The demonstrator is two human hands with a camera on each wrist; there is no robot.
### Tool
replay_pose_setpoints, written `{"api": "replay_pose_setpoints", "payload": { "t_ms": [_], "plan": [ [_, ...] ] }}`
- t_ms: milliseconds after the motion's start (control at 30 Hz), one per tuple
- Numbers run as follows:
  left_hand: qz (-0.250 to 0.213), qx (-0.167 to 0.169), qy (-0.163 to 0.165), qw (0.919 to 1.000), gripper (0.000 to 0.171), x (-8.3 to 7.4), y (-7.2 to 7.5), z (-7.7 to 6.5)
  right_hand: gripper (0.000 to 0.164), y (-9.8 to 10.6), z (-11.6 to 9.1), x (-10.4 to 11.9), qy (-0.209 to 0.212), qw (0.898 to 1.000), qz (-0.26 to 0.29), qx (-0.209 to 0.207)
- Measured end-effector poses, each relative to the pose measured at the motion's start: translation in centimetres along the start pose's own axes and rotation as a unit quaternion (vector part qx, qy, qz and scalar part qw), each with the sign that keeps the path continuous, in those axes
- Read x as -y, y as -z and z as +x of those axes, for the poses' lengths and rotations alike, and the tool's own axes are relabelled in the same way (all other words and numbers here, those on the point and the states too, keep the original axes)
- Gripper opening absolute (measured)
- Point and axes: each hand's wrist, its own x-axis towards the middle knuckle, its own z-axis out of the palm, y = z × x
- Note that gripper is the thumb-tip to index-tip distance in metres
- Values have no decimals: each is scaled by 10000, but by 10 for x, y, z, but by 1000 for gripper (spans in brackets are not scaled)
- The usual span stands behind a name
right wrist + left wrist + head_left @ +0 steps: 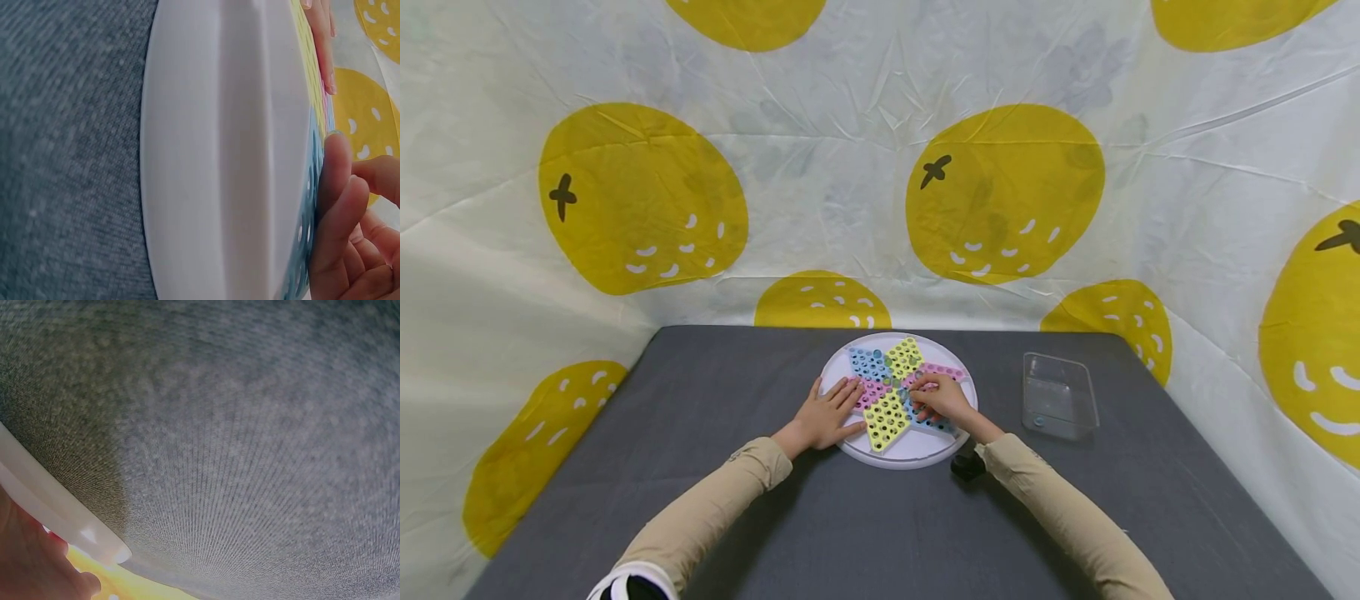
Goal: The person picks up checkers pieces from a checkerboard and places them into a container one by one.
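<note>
Evidently, the matt dark tabletop (850, 533) carries a smooth, round white board (921, 450), its perforated star (887, 415) yellow, pink and blue. A clear plastic container (1063, 392) stands to its right. The left hand (826, 415) lies spread on the board; the right hand (950, 400) is at the near blue section (942, 425), fingertips (339, 153) bunched; I cannot tell if they pinch anything. The step seems to be handling glassy, round marbles (1038, 421); the next move wants a light touch.
</note>
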Motion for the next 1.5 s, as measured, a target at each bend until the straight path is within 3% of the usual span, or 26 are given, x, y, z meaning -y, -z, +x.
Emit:
{"api": "replay_pose_setpoints", "payload": {
  "t_ms": [333,667,900,1500],
  "plan": [
    [-47,9,-29,10000,68,-1,2,-1,21,2,0,-3,-113,9999,38,-95],
    [67,11,-47,10000,68,4,-9,4,25,8,-6,-1,-202,9998,16,-69],
    [133,-45,-6,9999,69,8,-16,7,26,15,-12,-3,-68,10000,-59,32],
    [103,89,52,9999,70,6,-13,6,26,37,-33,2,82,9996,-287,33]
  ]
}}
